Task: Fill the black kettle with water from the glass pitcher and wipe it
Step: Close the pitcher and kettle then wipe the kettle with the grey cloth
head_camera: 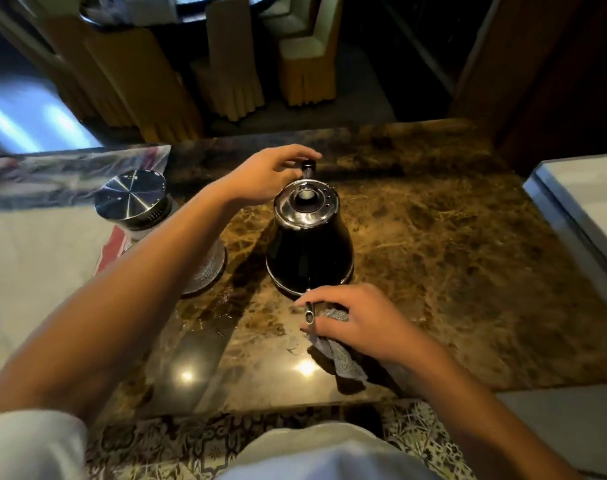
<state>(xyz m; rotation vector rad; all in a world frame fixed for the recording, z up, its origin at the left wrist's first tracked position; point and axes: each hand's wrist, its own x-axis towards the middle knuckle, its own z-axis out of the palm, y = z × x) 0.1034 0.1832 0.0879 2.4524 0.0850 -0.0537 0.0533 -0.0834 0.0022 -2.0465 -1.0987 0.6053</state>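
The black kettle (310, 251) stands upright on the brown marble counter (451, 258), its chrome lid on. My left hand (267, 176) reaches over from the left and grips the kettle's black handle (308, 167) on the far side. The thin metal spout (309, 311) points toward me. My right hand (354, 318) rests at the spout with a grey cloth (343, 362) bunched under its fingers, which touch the spout. The glass pitcher (208, 268) with a shiny steel lid (130, 195) stands left of the kettle, largely hidden behind my left forearm.
A few wet spots show on the counter (222, 303) in front of the pitcher. A pale surface (35, 254) adjoins the counter on the left and a light grey slab (586, 209) on the right. Covered chairs (233, 74) stand beyond the far edge.
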